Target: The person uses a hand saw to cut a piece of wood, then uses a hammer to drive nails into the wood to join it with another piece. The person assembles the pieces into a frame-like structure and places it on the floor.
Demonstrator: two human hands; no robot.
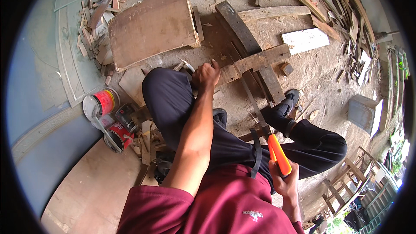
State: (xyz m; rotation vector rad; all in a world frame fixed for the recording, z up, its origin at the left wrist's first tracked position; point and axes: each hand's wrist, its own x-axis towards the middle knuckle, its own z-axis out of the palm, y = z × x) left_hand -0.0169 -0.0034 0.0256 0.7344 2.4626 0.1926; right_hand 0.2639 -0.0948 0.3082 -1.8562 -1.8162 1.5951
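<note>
My right hand [284,177] is closed round the orange handle of a hand saw [278,154]. The saw's long, narrow blade points away from me, and its far end meets the edge of a wooden board [260,60]. At the board's left end my left hand [207,76] grips the wood, thumb uppermost. The board lies across a dark, thick timber beam [237,27], which runs from far left to near right beneath it. My left knee is close beside the left hand, and my right foot stands near the beam's near end.
A large brown wooden panel [152,26] lies ahead on the left. Paint cans [106,101] stand by the blue wall. Wood scraps litter the ground, with a white board [305,40] and a pile of strips [355,21] at far right. A grey box [363,115] sits at right.
</note>
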